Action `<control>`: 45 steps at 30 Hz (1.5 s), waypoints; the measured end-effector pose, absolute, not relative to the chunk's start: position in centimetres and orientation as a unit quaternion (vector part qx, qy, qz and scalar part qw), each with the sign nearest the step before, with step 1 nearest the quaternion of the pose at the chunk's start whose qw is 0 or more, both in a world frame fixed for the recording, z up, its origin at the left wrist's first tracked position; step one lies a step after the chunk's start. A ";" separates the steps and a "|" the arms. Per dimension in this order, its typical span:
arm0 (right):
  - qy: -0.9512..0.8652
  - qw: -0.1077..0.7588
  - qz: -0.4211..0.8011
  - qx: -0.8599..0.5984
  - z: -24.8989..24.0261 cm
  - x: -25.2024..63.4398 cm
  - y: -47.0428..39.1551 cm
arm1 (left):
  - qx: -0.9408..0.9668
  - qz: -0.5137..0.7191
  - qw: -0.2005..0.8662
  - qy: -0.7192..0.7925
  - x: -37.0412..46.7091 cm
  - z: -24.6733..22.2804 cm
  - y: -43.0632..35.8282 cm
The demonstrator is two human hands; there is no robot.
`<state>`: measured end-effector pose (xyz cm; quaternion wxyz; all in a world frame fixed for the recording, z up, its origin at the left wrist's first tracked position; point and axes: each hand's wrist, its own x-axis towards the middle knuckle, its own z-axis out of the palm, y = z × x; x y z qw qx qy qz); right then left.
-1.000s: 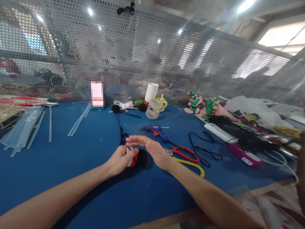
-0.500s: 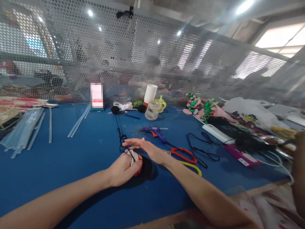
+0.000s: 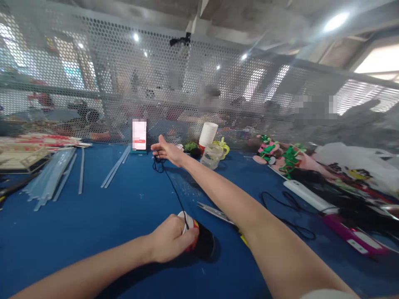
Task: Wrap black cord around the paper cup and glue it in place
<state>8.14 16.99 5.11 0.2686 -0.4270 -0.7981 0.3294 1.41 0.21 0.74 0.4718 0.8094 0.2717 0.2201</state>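
My left hand (image 3: pixel 173 240) is closed around a paper cup (image 3: pixel 192 233), tipped on its side, with a white rim and a red and yellow wall. The cup's far end is black. A black yarn (image 3: pixel 174 187) crosses the rim under my left thumb and runs up the table to loose loops (image 3: pixel 158 165). Above those loops reaches my right hand (image 3: pixel 168 151), fingers stretched out and apart, and I see nothing gripped in it. Scissors (image 3: pixel 215 211) lie under my right forearm, their handles mostly hidden.
Clear glue sticks (image 3: pixel 51 172) and a phone (image 3: pixel 139 135) stand left. Stacked paper cups (image 3: pixel 208 133) and a clear plastic jar (image 3: pixel 211 157) are at the back. Right lie a white power strip (image 3: pixel 308 197), a magenta device (image 3: pixel 352 234) and green-pink craft flowers (image 3: pixel 289 160).
My right hand has moved forward from beside the cup to the back of the table. The yarn now stretches straighter from the cup. My forearm now covers the glue gun.
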 end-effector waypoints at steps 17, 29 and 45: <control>-0.742 0.046 0.041 -0.667 1.7 21.4 8.8 | 0.634 0.296 0.521 0.490 0.1 0.7 3.9; -0.680 0.048 0.090 -0.726 -0.2 22.6 8.4 | 0.623 0.317 0.556 0.450 -0.3 -2.4 3.2; -0.643 0.314 0.412 -0.564 2.3 21.2 2.2 | 0.613 0.333 0.523 0.490 -0.2 -1.2 3.5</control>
